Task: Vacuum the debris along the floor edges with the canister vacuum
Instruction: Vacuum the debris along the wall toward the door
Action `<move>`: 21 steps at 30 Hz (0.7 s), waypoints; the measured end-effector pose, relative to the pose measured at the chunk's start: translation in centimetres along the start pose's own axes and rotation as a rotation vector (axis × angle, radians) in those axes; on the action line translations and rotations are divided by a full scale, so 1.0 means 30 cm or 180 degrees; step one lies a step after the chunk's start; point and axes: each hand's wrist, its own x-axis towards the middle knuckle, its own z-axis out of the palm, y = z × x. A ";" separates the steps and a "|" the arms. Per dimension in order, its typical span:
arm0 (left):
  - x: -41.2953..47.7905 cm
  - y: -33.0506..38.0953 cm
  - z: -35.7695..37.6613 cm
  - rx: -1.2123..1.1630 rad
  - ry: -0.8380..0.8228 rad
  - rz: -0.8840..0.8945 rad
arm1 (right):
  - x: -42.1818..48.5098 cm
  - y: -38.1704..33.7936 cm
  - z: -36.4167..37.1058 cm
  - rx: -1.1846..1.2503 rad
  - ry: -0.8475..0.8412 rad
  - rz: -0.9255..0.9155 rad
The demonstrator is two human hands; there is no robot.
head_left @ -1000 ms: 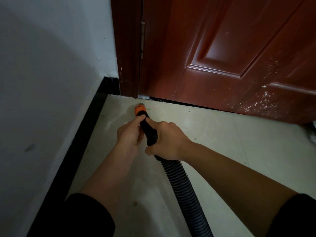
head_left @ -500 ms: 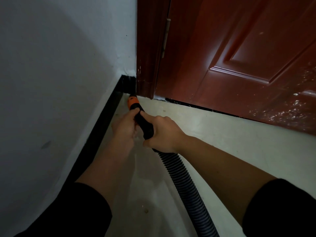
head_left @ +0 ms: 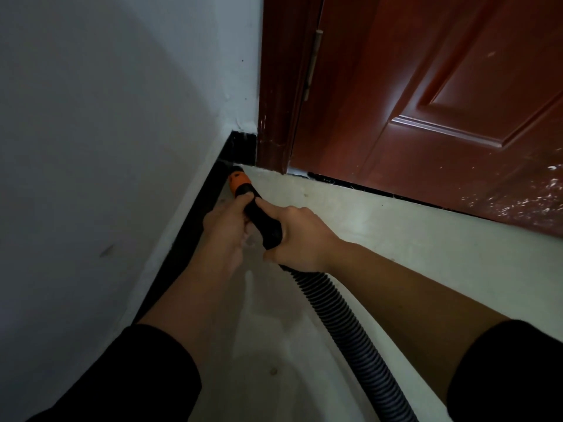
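A black vacuum nozzle with an orange tip (head_left: 238, 180) points into the floor corner where the black baseboard (head_left: 195, 236) meets the door frame. My left hand (head_left: 225, 229) grips the nozzle from the left, just behind the orange part. My right hand (head_left: 297, 236) grips the black handle further back, index finger laid along it. A ribbed black hose (head_left: 344, 327) runs from the handle toward the bottom of the view. A small crumb of debris (head_left: 273, 371) lies on the pale floor near my left sleeve. The canister is out of view.
A white wall (head_left: 106, 132) rises on the left. A red-brown door (head_left: 441, 102) and its frame (head_left: 274, 86) close off the far side, with a dark gap (head_left: 380, 190) under the door and white speckles low on its right. Pale floor (head_left: 426, 254) stretches to the right.
The orange tip has moved from the open floor near the door frame leftward into the corner against the baseboard. Both hands went with it, keeping their grip.
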 end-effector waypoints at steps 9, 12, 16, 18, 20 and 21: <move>-0.135 -0.012 -0.037 0.0246 -0.0332 -0.0245 | -0.129 -0.018 0.010 0.0117 -0.0135 -0.0003; -0.180 -0.010 -0.063 0.0303 -0.0481 -0.0306 | -0.173 -0.032 0.013 0.0208 -0.0205 -0.0016; -0.245 -0.002 -0.096 0.0231 -0.0525 -0.0452 | -0.219 -0.056 0.027 0.0272 -0.0245 -0.0049; -0.269 -0.002 -0.122 0.0279 -0.0535 -0.0524 | -0.245 -0.070 0.042 0.0296 -0.0299 -0.0040; -0.286 -0.007 -0.150 0.0345 -0.0568 -0.0558 | -0.273 -0.083 0.058 0.0298 -0.0351 -0.0046; -0.294 -0.015 -0.163 0.0343 -0.0595 -0.0573 | -0.288 -0.089 0.066 0.0290 -0.0371 -0.0058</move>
